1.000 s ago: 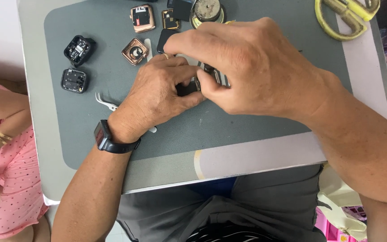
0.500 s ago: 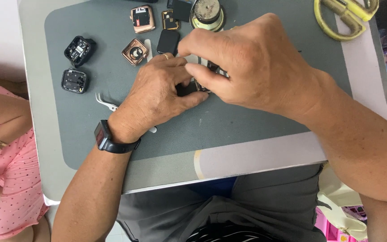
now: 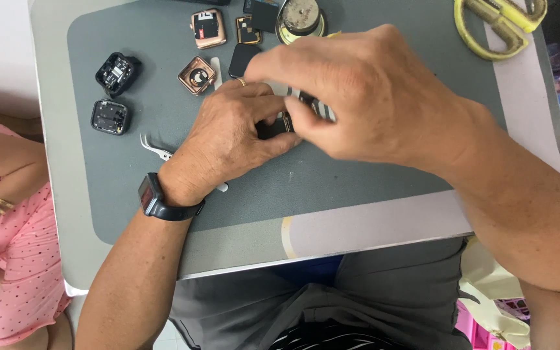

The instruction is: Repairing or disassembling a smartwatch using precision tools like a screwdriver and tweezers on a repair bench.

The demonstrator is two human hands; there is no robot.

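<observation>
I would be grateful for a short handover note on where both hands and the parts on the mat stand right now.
Left hand: pinches a small black part against the grey mat.
Right hand: fingertips on the same part; a striped piece shows under it.
Two black casings and two rose-gold casings lie open, apart.
Tweezers lie unused by the left wrist.
Whether the part is seated is hidden.

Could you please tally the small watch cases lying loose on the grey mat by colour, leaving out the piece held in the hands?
Black watch cases: 2, the upper one and the lower one.
Rose-gold watch cases: 2, the upper one and the lower one.
Total: 4 on the grey mat.
</observation>
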